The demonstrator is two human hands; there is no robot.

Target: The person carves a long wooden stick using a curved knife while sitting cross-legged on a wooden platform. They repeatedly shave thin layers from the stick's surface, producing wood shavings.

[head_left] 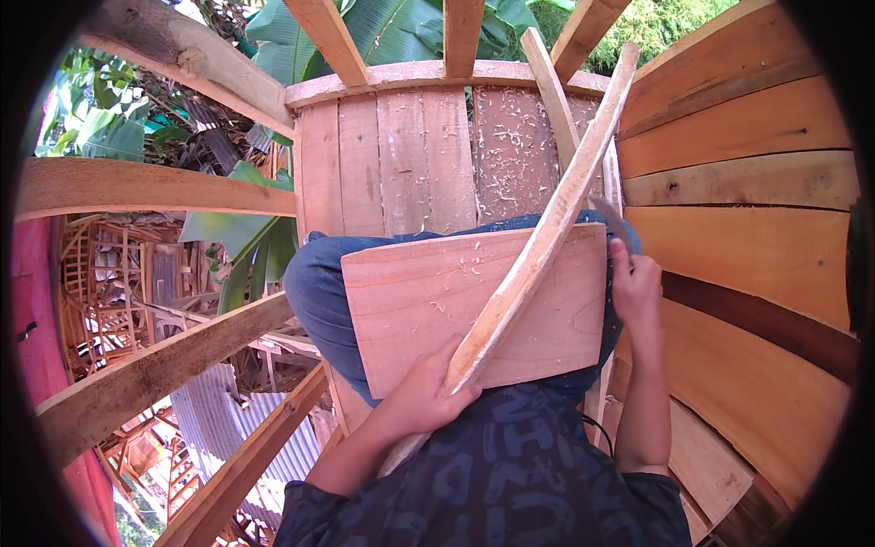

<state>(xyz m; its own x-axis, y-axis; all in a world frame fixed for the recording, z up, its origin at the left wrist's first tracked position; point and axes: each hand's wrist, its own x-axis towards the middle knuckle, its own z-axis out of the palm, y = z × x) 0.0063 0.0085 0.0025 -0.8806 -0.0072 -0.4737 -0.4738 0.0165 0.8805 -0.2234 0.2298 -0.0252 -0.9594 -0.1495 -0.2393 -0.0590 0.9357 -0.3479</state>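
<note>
A long, pale wooden strip, rough-edged and slightly bowed, lies slantwise across a flat board on the person's lap. Its lower end is partly hidden by the left hand, whose grip closes round it, forearm angled inward. The right hand, raised beside the board, grips a knife; its handle is covered, and blade contact cannot be told.
</note>
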